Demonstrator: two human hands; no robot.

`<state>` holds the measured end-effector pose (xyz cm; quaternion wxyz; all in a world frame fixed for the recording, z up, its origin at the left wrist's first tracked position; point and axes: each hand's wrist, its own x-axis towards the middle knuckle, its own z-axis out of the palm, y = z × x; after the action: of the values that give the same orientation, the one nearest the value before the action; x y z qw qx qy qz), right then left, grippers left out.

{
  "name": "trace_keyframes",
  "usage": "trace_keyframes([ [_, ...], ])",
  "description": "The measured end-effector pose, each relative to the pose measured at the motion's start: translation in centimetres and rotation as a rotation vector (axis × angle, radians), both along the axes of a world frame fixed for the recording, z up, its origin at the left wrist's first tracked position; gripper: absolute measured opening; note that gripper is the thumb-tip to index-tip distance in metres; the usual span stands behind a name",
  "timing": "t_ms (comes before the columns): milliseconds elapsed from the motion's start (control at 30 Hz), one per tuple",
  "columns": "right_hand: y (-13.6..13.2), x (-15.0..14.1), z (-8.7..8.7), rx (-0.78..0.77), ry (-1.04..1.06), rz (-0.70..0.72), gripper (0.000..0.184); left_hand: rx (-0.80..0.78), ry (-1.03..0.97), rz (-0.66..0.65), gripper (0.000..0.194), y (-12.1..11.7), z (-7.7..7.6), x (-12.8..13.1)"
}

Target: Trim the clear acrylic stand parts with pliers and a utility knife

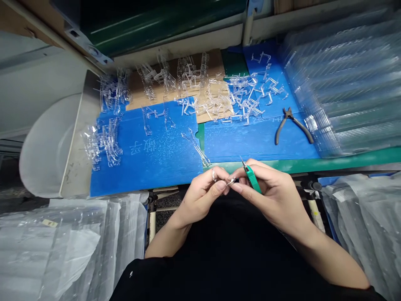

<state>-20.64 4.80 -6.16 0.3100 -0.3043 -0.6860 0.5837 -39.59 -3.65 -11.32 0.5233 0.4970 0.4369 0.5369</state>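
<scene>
Both our L hand point(203, 195) & R hand point(274, 192) pinch 1 small shiny pc point(232, 181); R also holds 1 green-handled, thin-bladed metal knife point(253, 179), tip fwd-left, long axis diagonal.

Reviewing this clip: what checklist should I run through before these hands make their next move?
1. Green-handled tool held in the right hand: ok.
2. Its metal tip clear of the left hand: ok, it points away from the body.
3. Small piece held: ok, pinched where both hands meet.
4. Small piece's edges clean: cannot tell, too small and partly covered.
5. Pliers set down: ok, lying on the blue sheet, handles spread.
6. Loose clear parts neatly arranged: not ok, jumbled.
</scene>
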Motion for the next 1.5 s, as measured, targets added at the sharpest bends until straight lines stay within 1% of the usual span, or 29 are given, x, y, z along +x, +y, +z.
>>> trace_keyframes([
  [67, 0.1, -0.1, -0.1, -0.050, 0.016, -0.009, 0.012, -0.002, 0.028, 0.008, 0.025, 0.1, -0.1, 0.3],
  [100, 0.3, -0.2, -0.2, -0.098, 0.019, -0.029, 0.013, 0.011, 0.079, 0.069, 0.027, 0.2, -0.1, 0.4],
  [133, 0.5, -0.2, -0.3, -0.157, 0.024, -0.062, 0.015, 0.051, 0.173, 0.163, 0.031, 0.2, -0.2, 0.4],
  [167, 0.8, -0.1, -0.5, -0.221, 0.033, -0.103, 0.019, 0.135, 0.310, 0.253, 0.037, 0.3, -0.2, 0.4],
  [200, 1.2, -0.1, -0.7, -0.279, 0.047, -0.149, 0.023, 0.262, 0.478, 0.293, 0.040, 0.4, -0.1, 0.3],
  [233, 1.6, -0.1, -0.8, -0.326, 0.063, -0.185, 0.027, 0.420, 0.659, 0.260, 0.040, 0.5, 0.0, 0.2],
  [267, 2.1, 0.0, -1.0, -0.358, 0.074, -0.204, 0.030, 0.585, 0.836, 0.148, 0.036, 0.6, 0.3, 0.1],
  [300, 2.5, -0.1, -1.0, -0.373, 0.076, -0.203, 0.032, 0.720, 0.992, -0.019, 0.031, 0.7, 0.5, 0.1],
  [333, 3.0, -0.2, -1.1, -0.377, 0.067, -0.188, 0.033, 0.803, 1.115, -0.183, 0.030, 0.8, 0.8, 0.2],
  [367, 3.3, -0.3, -1.0, -0.372, 0.052, -0.162, 0.034, 0.823, 1.217, -0.298, 0.033, 0.9, 1.0, 0.4],
  [400, 3.6, -0.4, -0.9, -0.359, 0.031, -0.130, 0.034, 0.788, 1.312, -0.350, 0.036, 1.1, 1.2, 0.6],
  [433, 3.8, -0.6, -0.8, -0.340, 0.008, -0.098, 0.033, 0.735, 1.395, -0.354, 0.038, 1.2, 1.2, 0.8],
  [500, 4.1, -0.8, -0.5, -0.296, -0.038, -0.047, 0.032, 0.632, 1.533, -0.313, 0.039, 1.5, 1.0, 1.2],
  [567, 4.3, -0.9, -0.3, -0.266, -0.069, -0.014, 0.031, 0.617, 1.637, -0.284, 0.041, 1.7, 0.5, 1.5],
  [667, 4.7, -1.0, -0.3, -0.262, -0.092, 0.025, 0.030, 0.648, 1.711, -0.307, 0.049, 2.3, 0.0, 2.0],
  [733, 4.9, -1.0, -0.6, -0.252, -0.120, 0.059, 0.027, 0.666, 1.704, -0.366, 0.050, 2.8, 0.1, 2.4],
  [800, 5.1, -1.1, -1.0, -0.229, -0.159, 0.090, 0.025, 0.677, 1.656, -0.445, 0.043, 3.4, 0.4, 2.7],
  [867, 5.2, -1.0, -1.5, -0.232, -0.151, 0.064, 0.026, 0.672, 1.578, -0.501, 0.032, 4.1, 0.8, 2.5],
  [900, 5.3, -0.9, -1.9, -0.250, -0.117, 0.027, 0.029, 0.652, 1.541, -0.495, 0.027, 4.3, 1.0, 2.3],
  [933, 5.4, -0.6, -2.2, -0.278, -0.067, -0.023, 0.034, 0.615, 1.506, -0.460, 0.023, 4.5, 1.1, 1.8],
  [1000, 5.5, 0.3, -2.9, -0.332, 0.028, -0.112, 0.043, 0.475, 1.429, -0.342, 0.018, 4.6, 1.1, 0.6],
  [1067, 5.2, 1.4, -3.4, -0.329, 0.038, -0.137, 0.042, 0.319, 1.288, -0.206, 0.030, 4.2, 0.7, -0.8],
  [1100, 5.0, 2.0, -3.5, -0.296, 0.007, -0.133, 0.040, 0.271, 1.190, -0.137, 0.034, 3.8, 0.3, -1.3],
  [1133, 4.6, 2.4, -3.6, -0.240, -0.041, -0.126, 0.038, 0.244, 1.083, -0.069, 0.033, 3.3, -0.1, -1.7],
  [1233, 3.2, 3.1, -3.2, -0.011, -0.216, -0.089, 0.031, 0.212, 0.772, 0.147, 0.019, 1.6, -1.2, -2.2],
  [1267, 2.7, 3.1, -2.9, 0.071, -0.259, -0.072, 0.027, 0.195, 0.692, 0.198, 0.017, 1.1, -1.4, -2.2],
  [1333, 1.7, 2.9, -2.2, 0.225, -0.307, -0.025, 0.022, 0.164, 0.592, 0.264, 0.016, 0.4, -1.4, -2.2],
  [1400, 0.9, 2.7, -1.4, 0.345, -0.318, 0.018, 0.019, 0.180, 0.566, 0.284, 0.015, 0.0, -1.2, -2.4],
  [1500, 0.0, 2.4, -0.2, 0.444, -0.302, 0.047, 0.017, 0.317, 0.577, 0.254, 0.015, 0.0, -0.6, -2.7],
])
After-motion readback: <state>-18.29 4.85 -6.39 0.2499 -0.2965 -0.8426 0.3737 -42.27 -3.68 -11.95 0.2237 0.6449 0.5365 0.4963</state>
